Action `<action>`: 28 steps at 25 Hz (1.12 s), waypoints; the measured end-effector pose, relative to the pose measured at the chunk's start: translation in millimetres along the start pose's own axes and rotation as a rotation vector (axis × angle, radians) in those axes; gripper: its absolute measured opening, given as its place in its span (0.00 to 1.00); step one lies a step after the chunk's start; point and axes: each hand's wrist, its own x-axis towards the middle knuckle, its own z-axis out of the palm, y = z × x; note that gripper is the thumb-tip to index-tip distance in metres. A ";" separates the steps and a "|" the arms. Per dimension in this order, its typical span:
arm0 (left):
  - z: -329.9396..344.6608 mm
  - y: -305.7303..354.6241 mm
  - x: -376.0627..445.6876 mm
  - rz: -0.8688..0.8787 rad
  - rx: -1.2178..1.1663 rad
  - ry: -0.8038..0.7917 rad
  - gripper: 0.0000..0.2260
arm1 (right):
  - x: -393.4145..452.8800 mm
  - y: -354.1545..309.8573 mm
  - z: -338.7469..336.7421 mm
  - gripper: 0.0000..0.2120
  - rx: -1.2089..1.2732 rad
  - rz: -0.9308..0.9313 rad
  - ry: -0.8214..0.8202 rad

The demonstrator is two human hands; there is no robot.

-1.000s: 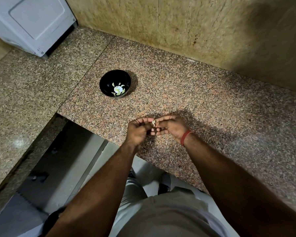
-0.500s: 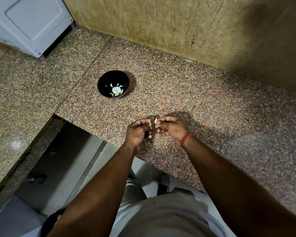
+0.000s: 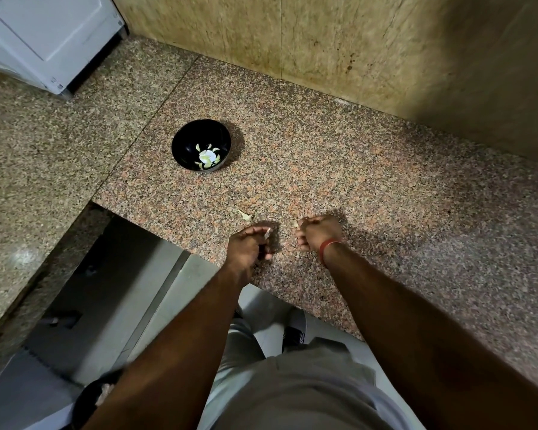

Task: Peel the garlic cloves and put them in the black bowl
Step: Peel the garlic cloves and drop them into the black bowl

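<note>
A small pale garlic clove (image 3: 296,224) shows only as a light sliver at the far, thumb-side edge of the right hand (image 3: 319,232), whose fingers are curled tightly into a fist around it; most of the clove is hidden inside the grip, so whether it is fully peeled cannot be told. The right hand hovers low over the speckled pink-brown granite counter (image 3: 385,212), a red thread band (image 3: 329,247) circling its wrist.

Just to the left, apart from the right hand with a strip of bare counter between them, the left hand (image 3: 249,246) has its fingers curled and pinches a thin whitish strip of garlic skin (image 3: 267,233) between thumb and fingertips; the strip juts out toward the right hand.

On the counter just beyond the left hand lies a small loose scrap of pale garlic peel (image 3: 245,215), touching neither hand.

Farther away and to the left, well apart from both hands, the round glossy black bowl (image 3: 187,141) stands upright on the counter. At its bottom lie several pale yellowish peeled cloves (image 3: 207,157), clustered together.

Behind the counter rises a mottled tan stone wall (image 3: 323,51). A white appliance (image 3: 44,35) stands at the far left corner on the adjoining counter.
</note>
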 end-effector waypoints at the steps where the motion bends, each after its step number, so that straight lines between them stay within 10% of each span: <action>1: -1.8 -1.0 0.5 -0.011 -0.011 0.010 0.16 | -0.4 1.8 1.6 0.02 -0.023 -0.014 0.028; 7: -17.8 -7.0 2.8 -0.045 -0.112 0.049 0.14 | -23.4 17.8 15.6 0.10 -0.514 -0.493 -0.079; 15: -27.0 -13.6 1.3 -0.011 -0.094 0.024 0.09 | -28.5 4.6 37.4 0.14 -0.582 -0.779 -0.346; 28: -44.4 -24.9 4.9 0.075 -0.007 0.106 0.03 | -22.4 13.0 23.7 0.07 -0.414 -0.527 -0.223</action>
